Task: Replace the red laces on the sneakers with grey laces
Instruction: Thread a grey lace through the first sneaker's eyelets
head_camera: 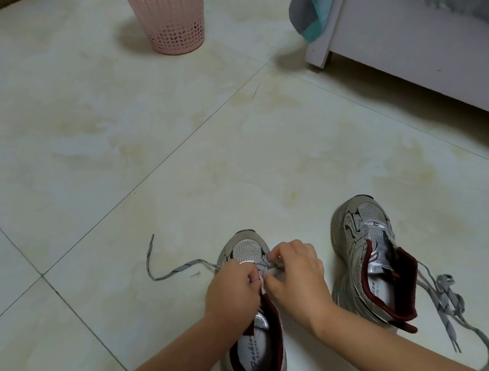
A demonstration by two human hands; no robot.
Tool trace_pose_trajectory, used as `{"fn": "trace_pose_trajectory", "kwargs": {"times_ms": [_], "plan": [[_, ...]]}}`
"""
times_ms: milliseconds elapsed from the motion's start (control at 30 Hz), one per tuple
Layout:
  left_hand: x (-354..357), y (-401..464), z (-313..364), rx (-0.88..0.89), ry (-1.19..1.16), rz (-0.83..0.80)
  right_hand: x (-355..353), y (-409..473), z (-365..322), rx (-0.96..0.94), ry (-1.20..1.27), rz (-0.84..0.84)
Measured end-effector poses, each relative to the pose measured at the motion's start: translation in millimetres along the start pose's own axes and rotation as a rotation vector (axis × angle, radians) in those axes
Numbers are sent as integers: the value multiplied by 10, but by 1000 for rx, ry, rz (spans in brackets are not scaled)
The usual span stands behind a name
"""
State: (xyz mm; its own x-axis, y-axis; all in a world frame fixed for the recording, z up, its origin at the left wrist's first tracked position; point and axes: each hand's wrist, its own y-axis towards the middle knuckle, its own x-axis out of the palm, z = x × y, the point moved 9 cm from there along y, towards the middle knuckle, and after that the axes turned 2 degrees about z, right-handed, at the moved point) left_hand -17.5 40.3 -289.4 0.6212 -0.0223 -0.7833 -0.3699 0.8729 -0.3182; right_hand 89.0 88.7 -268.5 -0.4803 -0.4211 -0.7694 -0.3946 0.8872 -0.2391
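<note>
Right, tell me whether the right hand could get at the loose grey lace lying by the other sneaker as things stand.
Probably yes. The loose grey lace lies on open floor to the right of the second sneaker, with nothing covering it. But the right hand is busy pinching lace at the near sneaker, and would have to let go first.

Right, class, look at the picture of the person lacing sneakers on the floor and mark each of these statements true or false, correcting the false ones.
1. Both hands, the left hand and the right hand, work at the near sneaker. True.
2. The other sneaker is fully laced with red laces. False: no red lace shows on it.
3. A pink basket stands on the floor. True.
4. A loose grey lace lies left of both sneakers. False: it lies right of the other sneaker.
5. The lace end trailing left is red. False: it is grey.
</note>
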Motion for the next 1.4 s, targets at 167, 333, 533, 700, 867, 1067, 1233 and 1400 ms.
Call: {"fn": "trace_pose_trajectory", "kwargs": {"times_ms": [167, 333, 533, 700, 867, 1067, 1233, 1400], "plan": [[54, 12, 4, -53, -293, -250, 301, -363, -30, 31, -395, -242], [-125, -128, 90, -140, -638, -509, 348, -352, 118, 126, -439, -303], [-868, -54, 287, -119, -1424, -449, 324, -347, 162, 178, -384, -308], [-645, -41, 15, -29, -467, -146, 295, -351, 127, 172, -370, -302], [-286, -86, 211, 172, 424, -130, 285, -370, 94, 223, -370, -305], [-449, -101, 430, 242, 529, -215, 315, -413, 73, 279, -365, -341], [-1068, -276, 716, 96, -593, -566, 322, -422, 113, 332, -328, -317], [-1491, -264, 838, 134, -1000, -490, 341, -424, 65, 271, -370, -319]]}}
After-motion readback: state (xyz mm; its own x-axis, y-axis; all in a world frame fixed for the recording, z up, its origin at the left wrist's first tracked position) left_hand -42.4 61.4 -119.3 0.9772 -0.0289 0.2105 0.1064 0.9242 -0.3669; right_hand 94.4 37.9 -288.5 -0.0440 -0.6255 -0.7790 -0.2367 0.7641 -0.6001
